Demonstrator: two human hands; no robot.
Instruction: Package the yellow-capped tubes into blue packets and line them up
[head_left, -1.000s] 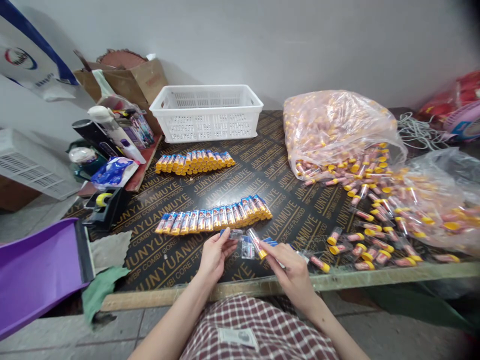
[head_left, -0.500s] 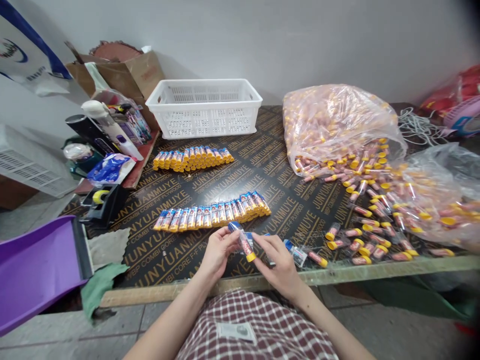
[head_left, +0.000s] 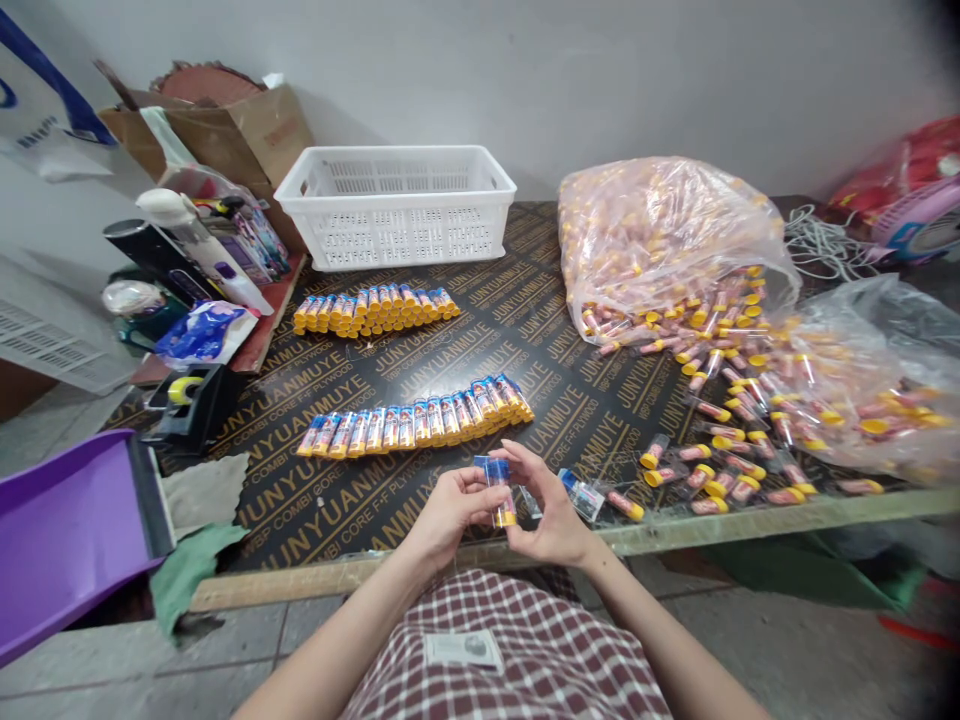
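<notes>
Just above the table's front edge, a small tube with a yellow end and a blue printed wrapper stands roughly upright between my hands. My left hand pinches it, thumb across its front. My right hand curves round its right side, fingers by the blue top and thumb by the yellow bottom. Beyond them lies a slanting row of blue-and-yellow wrapped tubes. Flat printed wrappers lie right of my right hand, beside a tube without a blue wrapper.
A second stack of wrapped tubes sits before a white basket. To the right, unwrapped tubes spill from a clear bag. A tape dispenser and purple dustpan are at left.
The tube, tilted with its wrapper apart from it half a second ago, now stands more upright with the blue wrapper around it. My right hand has closed in on it.
</notes>
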